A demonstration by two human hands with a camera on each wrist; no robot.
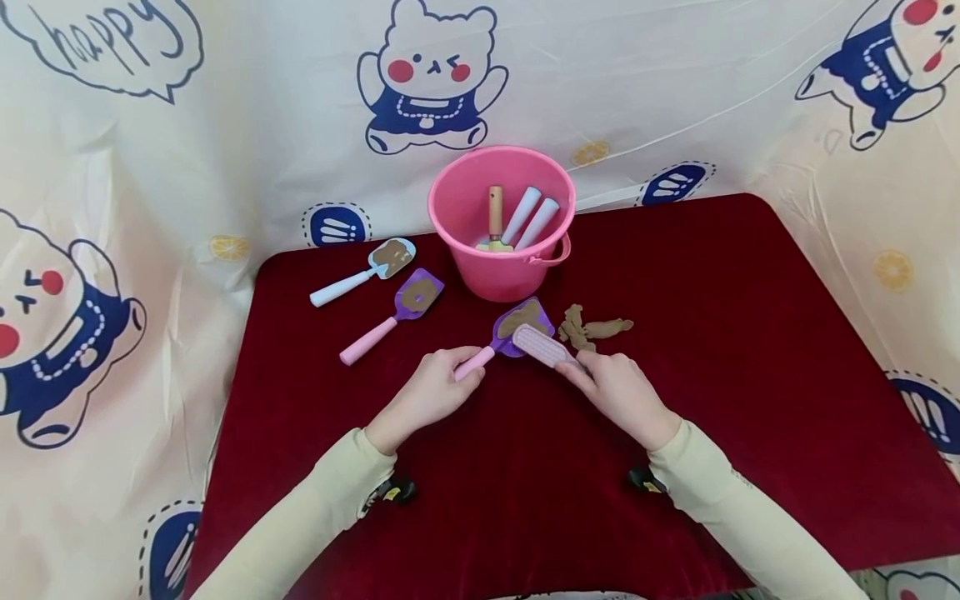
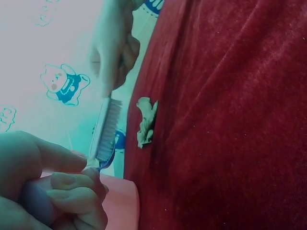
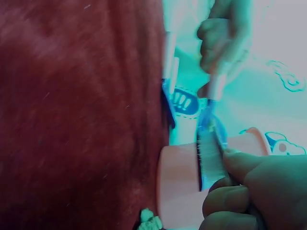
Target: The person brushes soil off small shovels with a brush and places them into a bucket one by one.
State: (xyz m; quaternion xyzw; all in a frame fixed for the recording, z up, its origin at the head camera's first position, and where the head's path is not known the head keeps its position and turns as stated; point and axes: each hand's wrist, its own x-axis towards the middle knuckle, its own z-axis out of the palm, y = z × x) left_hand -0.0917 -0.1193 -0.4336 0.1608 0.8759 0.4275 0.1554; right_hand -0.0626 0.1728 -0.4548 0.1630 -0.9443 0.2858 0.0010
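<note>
My left hand (image 1: 431, 387) grips the pink handle of a purple toy shovel (image 1: 542, 310), whose blade carries a flat layer of brown clay (image 1: 522, 315). In my right hand (image 1: 624, 392) is a pale pink brush (image 1: 542, 346), held by its handle. The brush head lies over the shovel's blade, bristles toward it, as the left wrist view shows. Both hands are above the middle of the table. Beside the brush, several lumpy pieces of brown clay (image 1: 576, 327) lie on the cloth.
A pink bucket (image 1: 502, 279) stands behind the shovel with several handled tools inside, among them a wooden handle (image 1: 495, 208). To the left lie another purple shovel (image 1: 367, 342) and a light blue trowel (image 1: 341, 287), both with brown clay on them. Dark red cloth (image 1: 750, 375) covers the table.
</note>
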